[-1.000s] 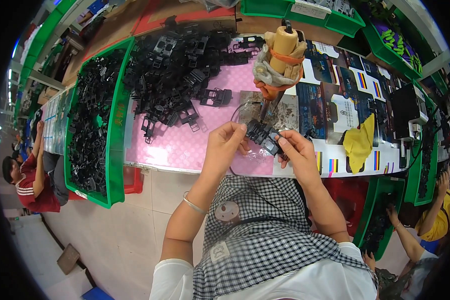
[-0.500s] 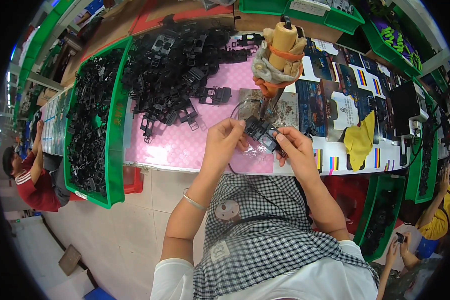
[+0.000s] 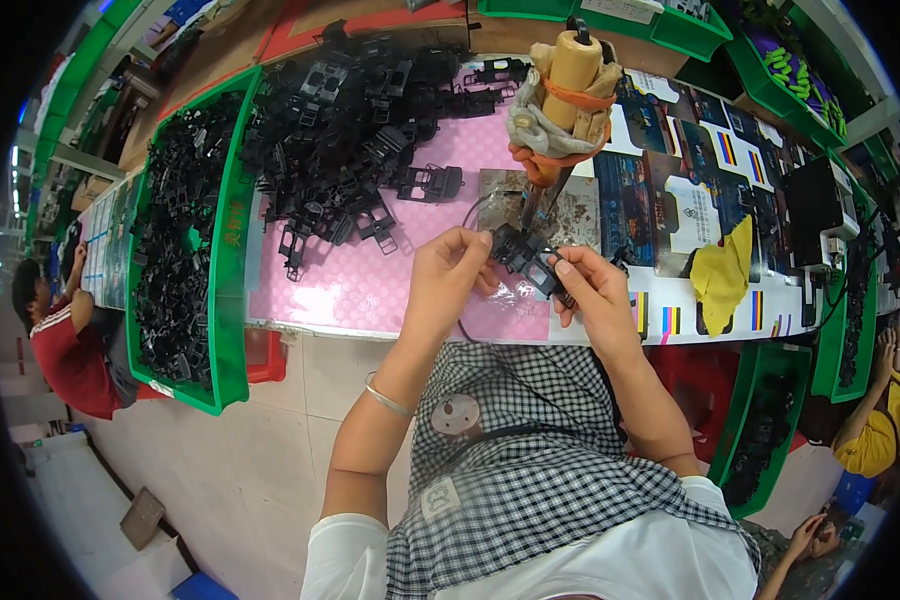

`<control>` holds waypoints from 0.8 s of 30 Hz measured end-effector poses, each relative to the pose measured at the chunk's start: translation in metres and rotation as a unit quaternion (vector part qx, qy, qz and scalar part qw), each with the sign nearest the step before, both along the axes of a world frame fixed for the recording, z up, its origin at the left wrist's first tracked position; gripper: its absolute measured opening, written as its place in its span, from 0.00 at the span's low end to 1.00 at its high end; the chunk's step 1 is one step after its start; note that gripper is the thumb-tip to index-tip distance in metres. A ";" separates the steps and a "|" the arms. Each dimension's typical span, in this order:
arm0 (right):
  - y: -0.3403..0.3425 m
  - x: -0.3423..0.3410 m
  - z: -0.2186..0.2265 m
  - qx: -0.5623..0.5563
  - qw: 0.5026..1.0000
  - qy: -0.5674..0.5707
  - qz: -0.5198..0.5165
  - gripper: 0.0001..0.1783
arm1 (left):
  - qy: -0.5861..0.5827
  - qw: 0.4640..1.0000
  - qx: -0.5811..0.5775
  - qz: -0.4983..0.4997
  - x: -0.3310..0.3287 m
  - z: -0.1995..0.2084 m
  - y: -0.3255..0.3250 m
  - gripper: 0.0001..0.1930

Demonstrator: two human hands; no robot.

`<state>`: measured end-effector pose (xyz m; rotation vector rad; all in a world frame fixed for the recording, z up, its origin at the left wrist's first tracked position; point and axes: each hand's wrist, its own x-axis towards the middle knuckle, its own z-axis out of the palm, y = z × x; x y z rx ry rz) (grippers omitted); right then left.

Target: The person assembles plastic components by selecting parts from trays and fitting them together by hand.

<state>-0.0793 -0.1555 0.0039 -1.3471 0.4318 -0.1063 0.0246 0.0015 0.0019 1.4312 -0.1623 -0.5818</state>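
Note:
My left hand (image 3: 452,272) pinches the left end of a black plastic frame part (image 3: 526,258), shaped like a small toy-vehicle body. Its right end is gripped between the thumb and fingers of my right hand (image 3: 596,290). I hold the part tilted over the table's front edge. Just above it, a soldering-iron-like tool (image 3: 568,100) points down, its pale handle wrapped in cloth and orange bands. The metal shaft reaches close to the part; whether they touch I cannot tell. Beneath the tool lies a stained metal plate (image 3: 582,215).
A large heap of similar black parts (image 3: 340,130) covers the table's left side. Beside it stands a green bin (image 3: 232,290) full of small black pieces. A yellow cloth (image 3: 722,278) lies to the right, near a black-and-white device (image 3: 820,220). Other people sit at far left and right.
Both hands keep their grip on the black part, which has shifted only slightly. At lower right, a co-worker's hands have moved lower.

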 end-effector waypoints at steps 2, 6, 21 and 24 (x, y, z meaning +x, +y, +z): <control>0.000 -0.001 0.000 -0.001 1.000 0.001 0.004 0.11 | 0.002 1.000 -0.002 -0.001 -0.001 0.001 0.001 0.13; -0.001 -0.004 0.002 -0.013 1.000 0.004 0.009 0.11 | -0.008 1.000 -0.006 -0.010 -0.004 0.004 0.003 0.12; 0.003 -0.026 -0.003 -0.162 0.985 -0.060 0.014 0.09 | -0.102 0.995 0.006 -0.014 -0.027 0.008 0.015 0.10; 0.004 -0.030 -0.004 -0.180 0.982 -0.063 0.004 0.08 | -0.114 0.993 0.019 -0.028 -0.029 0.006 0.017 0.10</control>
